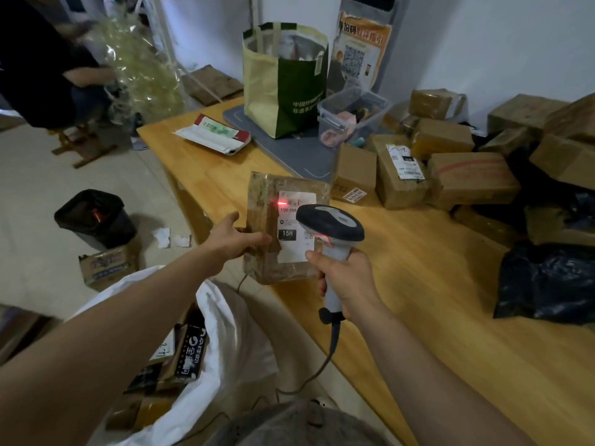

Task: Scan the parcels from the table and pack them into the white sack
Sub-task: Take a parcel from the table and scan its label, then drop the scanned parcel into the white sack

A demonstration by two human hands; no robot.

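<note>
Brown tape-wrapped parcel [262, 204], one item, held up at the left edge of the table [434, 300], white label [294, 249] facing the person; whether its lower end rests on the wood cannot be told. Left hand [231, 239]: grips the parcel by its left side, fingers closed round onto the front face, thumb raised. Right hand [344, 281]: clenched round the handle of a grey corded scanner [331, 220], whose head hangs just in front of the label's right half; a red scan light [282, 203] falls on the label's upper left. Step in hand, by judgement: scanning this parcel. White sack [231, 336]: on the floor just beside the table's left edge, below the left forearm, mouth open, several parcels [186, 352] already inside. Next move, by judgement: once the code reads, the left hand must carry the parcel off the edge and lower it into the sack's mouth, clear of the scanner cable [333, 346] hanging nearby. Cardboard boxes [450, 169], many, heaped toward the far right corner, apparently awaiting scanning. Black bags [547, 284] lie at the right edge.
</note>
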